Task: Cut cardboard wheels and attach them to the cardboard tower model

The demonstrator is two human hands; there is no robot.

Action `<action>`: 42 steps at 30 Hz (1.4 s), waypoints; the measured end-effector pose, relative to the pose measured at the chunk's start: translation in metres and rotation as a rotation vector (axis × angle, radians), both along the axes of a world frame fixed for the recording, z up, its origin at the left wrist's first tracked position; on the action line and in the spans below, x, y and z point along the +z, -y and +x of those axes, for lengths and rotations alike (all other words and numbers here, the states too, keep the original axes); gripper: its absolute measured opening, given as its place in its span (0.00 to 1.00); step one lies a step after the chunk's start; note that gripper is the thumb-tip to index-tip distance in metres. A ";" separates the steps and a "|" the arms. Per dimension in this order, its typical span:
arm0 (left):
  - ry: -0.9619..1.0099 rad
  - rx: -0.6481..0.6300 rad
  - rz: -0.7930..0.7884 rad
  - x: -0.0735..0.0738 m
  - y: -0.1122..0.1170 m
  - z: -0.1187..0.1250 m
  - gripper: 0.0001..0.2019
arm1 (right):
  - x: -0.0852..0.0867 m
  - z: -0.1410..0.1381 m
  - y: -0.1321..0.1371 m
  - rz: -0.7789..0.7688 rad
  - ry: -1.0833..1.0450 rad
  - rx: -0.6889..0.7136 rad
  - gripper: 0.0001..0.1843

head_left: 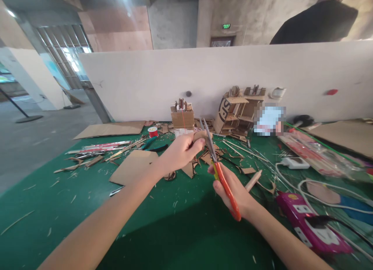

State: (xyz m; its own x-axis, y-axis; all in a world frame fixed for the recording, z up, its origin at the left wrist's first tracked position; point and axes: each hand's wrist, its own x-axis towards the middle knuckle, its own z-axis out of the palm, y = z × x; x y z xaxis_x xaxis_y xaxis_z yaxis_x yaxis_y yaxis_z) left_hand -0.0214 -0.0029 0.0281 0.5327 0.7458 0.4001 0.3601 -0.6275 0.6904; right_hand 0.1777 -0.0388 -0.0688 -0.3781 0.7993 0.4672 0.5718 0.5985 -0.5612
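My left hand [182,149] is closed around a small round cardboard piece [200,135], held above the green table [87,207]. My right hand [231,188] grips orange-handled scissors [217,167]. Their blades point up and are slightly apart, right beside the cardboard piece. Cardboard offcuts [189,169] lie on the table just under both hands.
A flat cardboard sheet [132,167] lies left of my hands. A red spool [152,132], a small cardboard box [182,116] and a cardboard shelf model [234,112] stand by the white partition. A pink power strip [309,221], white cables and a wooden dowel [253,180] lie to the right. Another person's dark back shows behind the partition.
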 end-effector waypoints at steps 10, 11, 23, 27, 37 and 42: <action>-0.039 -0.038 0.027 0.002 -0.004 -0.006 0.14 | 0.003 -0.002 -0.004 -0.040 0.021 -0.074 0.24; -0.048 -0.038 0.028 0.003 -0.004 -0.006 0.14 | 0.003 -0.002 -0.004 -0.042 0.027 -0.077 0.24; -0.018 -0.049 -0.011 0.002 -0.002 -0.002 0.12 | 0.001 -0.002 -0.005 -0.022 0.062 -0.111 0.19; -0.005 -0.030 -0.025 0.002 0.001 0.000 0.13 | 0.001 -0.003 -0.005 -0.007 0.065 -0.129 0.17; -0.081 -0.052 -0.048 0.007 -0.002 -0.008 0.14 | -0.002 -0.002 -0.007 -0.006 0.032 -0.040 0.22; -0.120 -0.111 -0.055 0.012 -0.002 -0.011 0.14 | 0.002 -0.003 -0.003 -0.058 0.008 -0.018 0.25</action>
State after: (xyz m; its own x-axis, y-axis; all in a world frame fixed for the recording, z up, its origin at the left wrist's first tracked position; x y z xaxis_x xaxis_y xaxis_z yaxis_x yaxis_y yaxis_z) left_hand -0.0328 -0.0010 0.0406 0.6542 0.6990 0.2888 0.3725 -0.6301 0.6814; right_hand 0.1745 -0.0354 -0.0671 -0.3668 0.8317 0.4169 0.5867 0.5546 -0.5901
